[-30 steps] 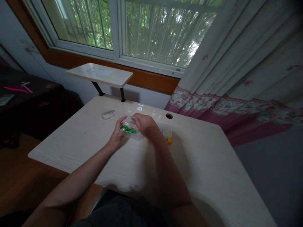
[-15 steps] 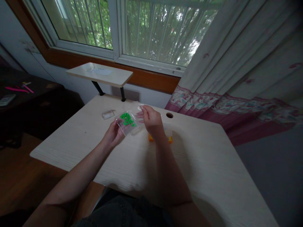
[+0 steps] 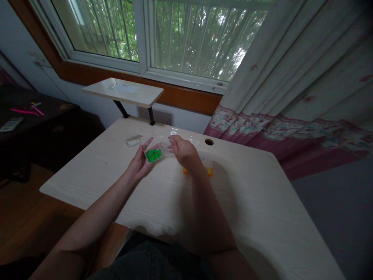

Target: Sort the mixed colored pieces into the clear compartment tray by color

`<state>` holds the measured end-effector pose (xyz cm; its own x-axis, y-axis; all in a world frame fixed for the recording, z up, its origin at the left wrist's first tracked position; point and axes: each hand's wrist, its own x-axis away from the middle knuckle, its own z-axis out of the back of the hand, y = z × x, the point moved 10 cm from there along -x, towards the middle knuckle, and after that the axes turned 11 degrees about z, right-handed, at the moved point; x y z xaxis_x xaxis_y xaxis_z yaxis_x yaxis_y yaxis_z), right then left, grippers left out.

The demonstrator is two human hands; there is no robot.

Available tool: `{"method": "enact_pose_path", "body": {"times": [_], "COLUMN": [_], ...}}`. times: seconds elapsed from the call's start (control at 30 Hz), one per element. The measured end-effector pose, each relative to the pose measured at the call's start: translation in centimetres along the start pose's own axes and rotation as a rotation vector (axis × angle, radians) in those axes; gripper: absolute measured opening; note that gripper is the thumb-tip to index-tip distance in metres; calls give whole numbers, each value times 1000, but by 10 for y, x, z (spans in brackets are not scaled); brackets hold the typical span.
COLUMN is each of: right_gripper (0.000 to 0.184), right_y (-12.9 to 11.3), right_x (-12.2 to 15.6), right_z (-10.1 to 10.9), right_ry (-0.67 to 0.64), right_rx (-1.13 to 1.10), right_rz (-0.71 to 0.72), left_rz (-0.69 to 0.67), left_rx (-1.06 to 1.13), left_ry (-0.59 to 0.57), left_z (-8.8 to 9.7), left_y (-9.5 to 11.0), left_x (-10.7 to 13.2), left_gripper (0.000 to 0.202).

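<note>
My left hand (image 3: 139, 163) is closed around a small clear plastic box (image 3: 162, 155), thumb and fingers along its sides. Bright green small pieces (image 3: 153, 155) lie heaped in the box. Just to the right, my right hand (image 3: 183, 151) is closed in a pinch on a clear plastic piece (image 3: 173, 133) that catches the light. Whether this piece is a lid or a bag I cannot tell. Behind my right wrist, partly covered, sits a clear container with an orange base (image 3: 210, 171) on the desk.
Another small clear box with something white inside (image 3: 133, 141) lies on the pale wooden desk (image 3: 256, 194). A raised shelf (image 3: 145, 97) holds a clear packet. A round hole (image 3: 209, 142) is near the back edge. Pink tools (image 3: 25, 112) lie on a dark table at left.
The box in my left hand has tilted more level, and the green pieces have gathered into a heap. My right hand has lowered slightly and moved left, still pinching.
</note>
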<state>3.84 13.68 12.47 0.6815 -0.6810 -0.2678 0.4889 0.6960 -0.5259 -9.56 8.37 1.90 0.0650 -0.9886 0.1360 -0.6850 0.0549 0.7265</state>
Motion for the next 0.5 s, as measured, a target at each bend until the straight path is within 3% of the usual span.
{"method": "enact_pose_path", "body": {"times": [0.13, 0.23, 0.37, 0.5], "right_gripper": [33, 37, 46, 45], "right_y": [1, 1, -2, 0], "right_x": [-3, -3, -1, 0], "right_z": [5, 15, 27, 28], "right_ry": [79, 179, 280, 286], "right_rx": [-13, -52, -129, -174], "right_rz": [-15, -12, 33, 54], "left_rz": [44, 0, -156, -284], "left_rx": [-16, -10, 33, 30], "left_ry": [-9, 29, 181, 331], "left_z": [1, 12, 44, 77], "left_y": [-4, 5, 34, 56], "left_x": [1, -2, -6, -7], "left_gripper": [63, 60, 47, 41]}}
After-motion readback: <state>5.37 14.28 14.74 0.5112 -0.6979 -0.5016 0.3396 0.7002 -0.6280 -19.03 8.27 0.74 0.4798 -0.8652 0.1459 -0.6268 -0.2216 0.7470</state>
